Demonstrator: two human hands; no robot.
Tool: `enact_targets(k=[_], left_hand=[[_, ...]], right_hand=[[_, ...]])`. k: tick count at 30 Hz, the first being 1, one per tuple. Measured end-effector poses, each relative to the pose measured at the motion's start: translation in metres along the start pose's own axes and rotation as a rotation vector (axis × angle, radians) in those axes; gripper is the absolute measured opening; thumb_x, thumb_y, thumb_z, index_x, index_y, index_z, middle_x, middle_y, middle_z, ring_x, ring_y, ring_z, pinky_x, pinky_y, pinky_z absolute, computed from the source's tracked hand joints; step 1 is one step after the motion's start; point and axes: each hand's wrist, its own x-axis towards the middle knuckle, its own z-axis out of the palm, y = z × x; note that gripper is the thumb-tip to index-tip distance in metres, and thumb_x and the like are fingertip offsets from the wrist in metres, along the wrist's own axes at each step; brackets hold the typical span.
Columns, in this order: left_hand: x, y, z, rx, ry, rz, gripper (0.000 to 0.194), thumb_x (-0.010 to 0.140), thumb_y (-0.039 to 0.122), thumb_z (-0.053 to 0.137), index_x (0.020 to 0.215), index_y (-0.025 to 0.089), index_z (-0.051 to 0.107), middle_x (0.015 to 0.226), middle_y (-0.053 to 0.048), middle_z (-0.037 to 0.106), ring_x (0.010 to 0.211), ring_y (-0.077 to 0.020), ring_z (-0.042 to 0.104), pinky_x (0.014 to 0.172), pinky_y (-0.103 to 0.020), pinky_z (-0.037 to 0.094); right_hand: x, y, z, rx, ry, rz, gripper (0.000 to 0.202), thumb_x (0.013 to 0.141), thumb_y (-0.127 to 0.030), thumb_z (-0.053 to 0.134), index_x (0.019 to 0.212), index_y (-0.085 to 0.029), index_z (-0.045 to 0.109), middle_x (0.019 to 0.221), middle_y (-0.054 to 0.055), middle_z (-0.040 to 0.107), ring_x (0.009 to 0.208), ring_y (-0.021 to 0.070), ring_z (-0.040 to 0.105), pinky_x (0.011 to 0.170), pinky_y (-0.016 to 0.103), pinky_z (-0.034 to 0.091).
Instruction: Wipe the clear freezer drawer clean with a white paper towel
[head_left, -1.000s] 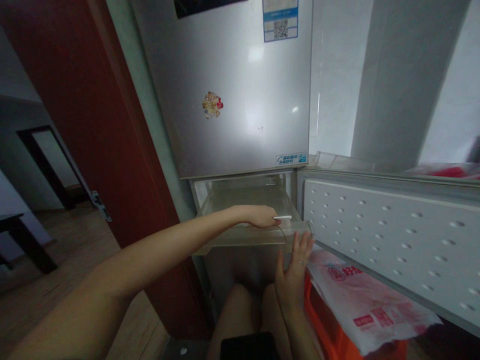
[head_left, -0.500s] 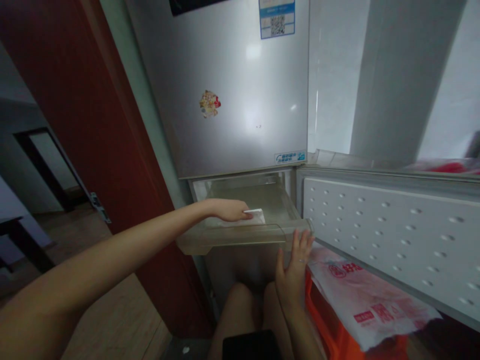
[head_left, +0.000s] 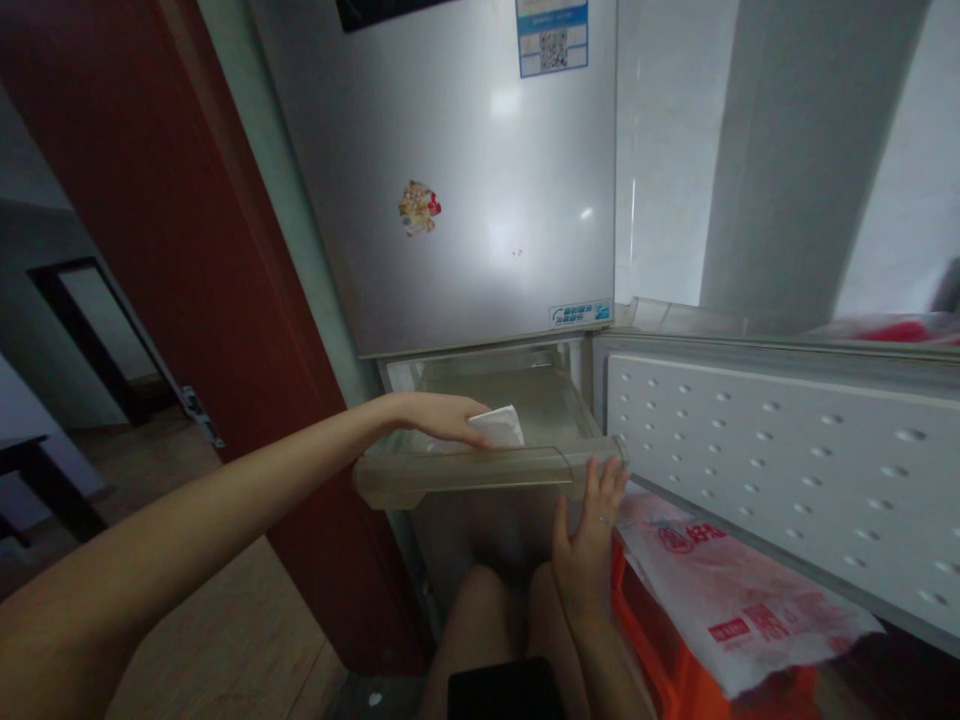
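My left hand (head_left: 450,418) reaches into a pulled-out, clear yellowish fridge drawer (head_left: 487,472) and is closed on a folded white tissue (head_left: 501,425), near the inside of the drawer's front wall. Against the right end of that front lies my right hand (head_left: 589,535), its fingers spread and touching the plastic, with nothing held. The drawer sticks out of the lower compartment of a silver fridge (head_left: 480,130). Part of the tissue is covered by my left fingers.
The lower fridge door (head_left: 757,430) stands swung out to the right. Under it, a white plastic bag with red print (head_left: 735,600) lies over an orange stool or crate (head_left: 645,630). A dark red door frame (head_left: 217,250) rises at left. My knees (head_left: 480,610) are below the drawer.
My left hand has shifted slightly to the left with the tissue, which now stands more upright and shows more of its surface. My right hand has stayed on the drawer front.
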Motion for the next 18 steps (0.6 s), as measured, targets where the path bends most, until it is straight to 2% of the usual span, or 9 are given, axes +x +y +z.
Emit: enact_targets(k=[3, 7, 9, 11, 13, 15, 18], left_hand=[[-0.006, -0.002, 0.004, 0.059, 0.037, -0.010, 0.029, 0.081, 0.027, 0.063, 0.106, 0.013, 0.063, 0.105, -0.004, 0.071, 0.097, -0.0199, 0.063, 0.079, -0.023, 0.046], [-0.008, -0.005, 0.009, 0.145, 0.198, -0.022, 0.016, 0.080, 0.020, 0.064, 0.095, 0.013, 0.066, 0.098, -0.005, 0.071, 0.091, -0.0205, 0.064, 0.078, -0.024, 0.045], [-0.008, -0.008, 0.013, 0.161, 0.298, 0.013, 0.029, 0.081, 0.019, 0.064, 0.110, 0.014, 0.063, 0.106, -0.007, 0.070, 0.098, -0.0225, 0.064, 0.083, -0.028, 0.045], [-0.007, -0.012, 0.017, 0.158, 0.392, 0.072, 0.057, 0.081, 0.016, 0.064, 0.135, 0.020, 0.047, 0.118, -0.008, 0.066, 0.107, -0.0234, 0.062, 0.089, -0.031, 0.044], [-0.006, -0.016, 0.021, 0.151, 0.453, 0.127, 0.073, 0.082, 0.012, 0.064, 0.146, 0.027, 0.032, 0.126, -0.007, 0.062, 0.113, -0.0222, 0.060, 0.093, -0.032, 0.043], [-0.005, -0.021, 0.024, 0.159, 0.455, 0.160, 0.067, 0.084, 0.012, 0.061, 0.144, 0.029, 0.036, 0.127, -0.006, 0.062, 0.114, -0.0212, 0.060, 0.095, -0.031, 0.043], [-0.003, -0.027, 0.025, 0.191, 0.405, 0.157, 0.043, 0.088, 0.017, 0.060, 0.131, 0.024, 0.053, 0.126, -0.006, 0.064, 0.115, -0.0218, 0.060, 0.096, -0.031, 0.042]], right_hand=[[0.001, -0.001, -0.001, -0.004, -0.006, -0.003, 0.066, 0.096, -0.025, 0.041, 0.154, -0.028, 0.010, 0.163, 0.009, 0.006, 0.150, 0.0300, 0.000, 0.113, 0.068, 0.016], [0.001, 0.000, -0.001, -0.014, -0.026, 0.009, 0.066, 0.096, -0.025, 0.041, 0.154, -0.027, 0.009, 0.163, 0.010, 0.006, 0.150, 0.0305, 0.000, 0.113, 0.068, 0.017], [0.000, 0.001, 0.000, -0.022, -0.011, -0.003, 0.066, 0.096, -0.025, 0.041, 0.154, -0.027, 0.009, 0.163, 0.010, 0.007, 0.150, 0.0303, 0.001, 0.113, 0.068, 0.017], [0.001, 0.001, 0.001, -0.025, 0.008, -0.014, 0.066, 0.096, -0.024, 0.041, 0.154, -0.028, 0.010, 0.163, 0.010, 0.008, 0.150, 0.0300, 0.001, 0.113, 0.068, 0.017], [0.001, 0.001, 0.001, -0.024, 0.015, -0.020, 0.066, 0.096, -0.024, 0.041, 0.154, -0.027, 0.009, 0.163, 0.010, 0.008, 0.150, 0.0299, 0.000, 0.113, 0.068, 0.017], [0.001, 0.001, 0.001, -0.027, 0.011, -0.016, 0.066, 0.096, -0.024, 0.040, 0.154, -0.027, 0.009, 0.163, 0.010, 0.008, 0.150, 0.0298, 0.001, 0.113, 0.068, 0.017], [0.001, 0.000, -0.001, -0.029, -0.005, -0.006, 0.066, 0.095, -0.025, 0.041, 0.154, -0.027, 0.009, 0.163, 0.009, 0.008, 0.150, 0.0300, 0.001, 0.113, 0.068, 0.018]])
